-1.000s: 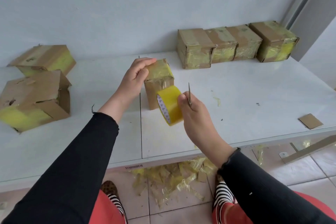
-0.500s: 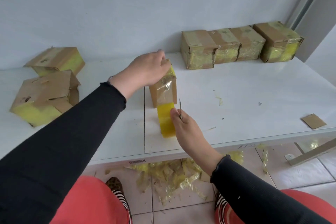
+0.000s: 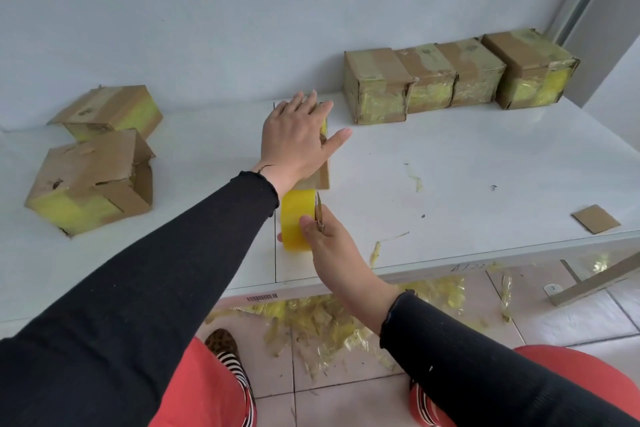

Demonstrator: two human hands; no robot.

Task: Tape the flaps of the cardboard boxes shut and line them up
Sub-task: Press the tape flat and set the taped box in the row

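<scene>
Left hand: the left hand (image 3: 298, 135) lies flat on top of the middle box (image 3: 320, 177), with fingers straight and spread, and it presses on the top face.
Right hand: the right hand (image 3: 329, 236) grasps the yellow tape roll (image 3: 296, 218) and it also holds small scissors (image 3: 318, 213), whose blades point up beside the roll.
Middle box: it stands on the white table (image 3: 467, 166), near the centre, mostly hidden under the left hand; only a brown side and a bit of yellow tape are visible.
Tape roll: it is upright on its edge, just in front of the middle box, close to the front of the table.
Finished row: four taped boxes (image 3: 450, 80) stand side by side against the wall at the back right, touching one another.
Open boxes: two boxes (image 3: 93, 180) lie at the left, well apart from the row; the nearer one has loose flaps.
Other things: a cardboard scrap (image 3: 595, 218) lies near the right front edge; tape shreds (image 3: 329, 322) lie on the floor under the table.
</scene>
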